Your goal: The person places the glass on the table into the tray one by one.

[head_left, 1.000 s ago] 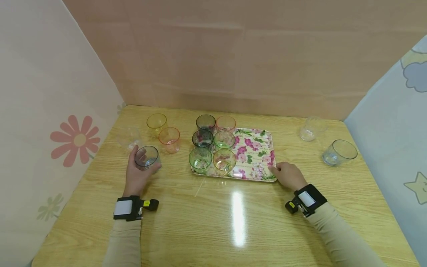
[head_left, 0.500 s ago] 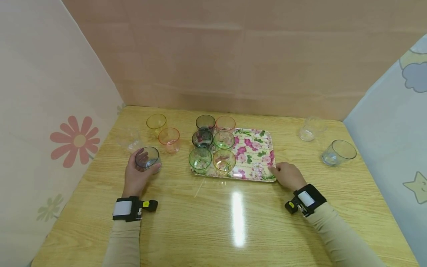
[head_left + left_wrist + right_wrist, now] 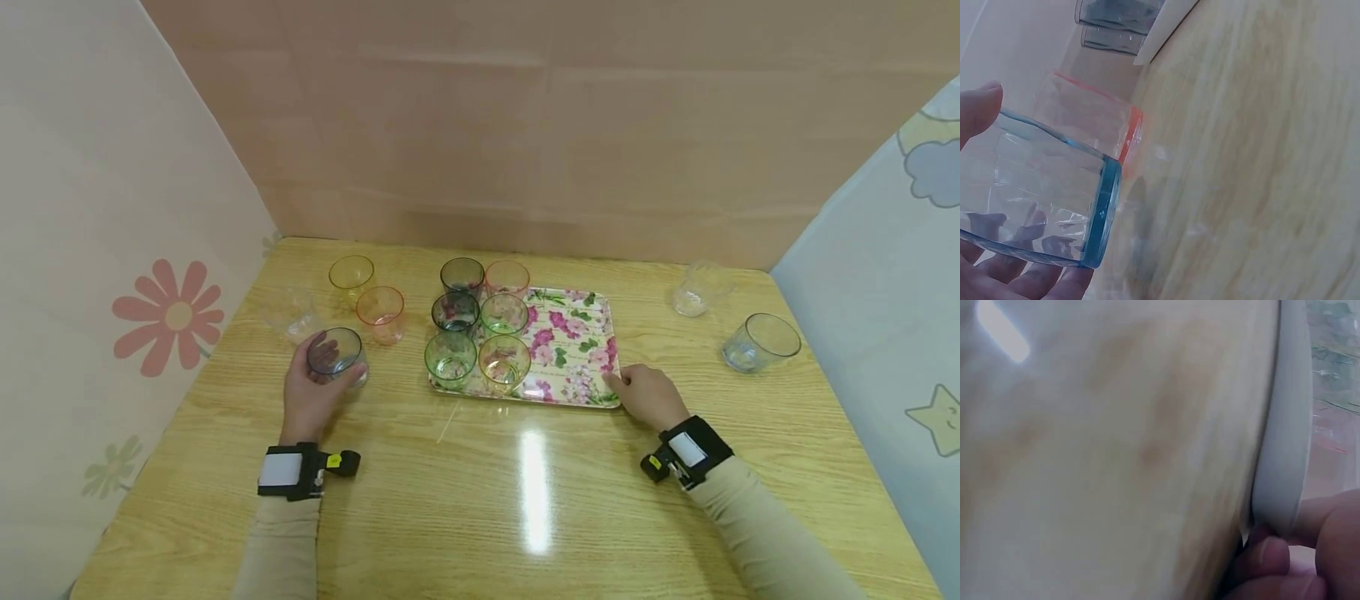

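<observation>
My left hand [image 3: 309, 396] grips a bluish glass [image 3: 347, 367] round its side, thumb on one side and fingers on the other. In the left wrist view this glass [image 3: 1054, 187] shows a thick blue base. Just beyond it stands a pink glass [image 3: 386, 325]. My right hand [image 3: 651, 396] pinches the near right corner of a flowered tray [image 3: 570, 350]; in the right wrist view its fingers [image 3: 1266, 556] curl at the tray's white rim [image 3: 1285, 437]. On the tray's left half stand green [image 3: 450, 367], yellow [image 3: 505, 367] and dark [image 3: 455, 317] glasses, among several.
A yellow glass [image 3: 351, 279] and a clear glass [image 3: 292, 317] stand behind my left hand. At the right of the wooden table [image 3: 420, 500] are another clear glass [image 3: 693, 296] and a tilted-looking bluish glass [image 3: 753, 346]. Walls close in the back and both sides.
My left hand has shifted slightly to the right with the bluish glass. My right hand and the tray have stayed in place.
</observation>
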The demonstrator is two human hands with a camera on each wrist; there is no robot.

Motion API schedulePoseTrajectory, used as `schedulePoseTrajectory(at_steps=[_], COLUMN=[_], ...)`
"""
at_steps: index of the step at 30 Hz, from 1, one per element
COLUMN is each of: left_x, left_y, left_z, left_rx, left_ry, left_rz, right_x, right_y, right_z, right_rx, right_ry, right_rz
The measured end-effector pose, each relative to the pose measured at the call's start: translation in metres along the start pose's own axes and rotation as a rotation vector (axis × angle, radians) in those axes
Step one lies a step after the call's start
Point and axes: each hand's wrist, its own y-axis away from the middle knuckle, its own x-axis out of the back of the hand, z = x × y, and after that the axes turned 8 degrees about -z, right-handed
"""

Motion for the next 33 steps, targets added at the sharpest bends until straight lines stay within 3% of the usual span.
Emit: schedulePoseTrajectory(at_steps=[4,10,15,19,23,26,29,33], left_x=[-0.002,-0.004,-0.007,-0.012,-0.017,-0.022,-0.028,-0.039], left_y=[0.003,0.007,0.015,0.021,0.025,0.028,0.031,0.034], left_z=[0.003,0.014,0.027,0.039,0.051,0.059,0.063,0.066], left_rx=[-0.013,-0.049,-0.11,-0.19,-0.259,-0.283,-0.292,-0.304], left_ry=[-0.004,0.005,0.045,0.063,0.069,0.013,-0.057,-0.08], left_rz=[-0.018,-0.038,-0.044,-0.072,-0.128,-0.17,-0.209,-0.255], right_x=[-0.001,0.001,0.004,0.007,0.007,0.007,0.007,0.007], right_y=[0.001,0.0,0.001,0.003,0.004,0.004,0.005,0.007], right_z=[0.0,0.001,0.003,0.002,-0.005,-0.015,-0.026,-0.043], right_rx=[-0.016,-0.083,-0.097,-0.087,-0.059,0.0,0.065,0.15], right_ry=[0.002,-0.035,-0.089,-0.141,-0.239,-0.323,-0.414,-0.544], right_rz=[0.026,-0.011,-0.006,0.126,0.355,0.507,0.573,0.566])
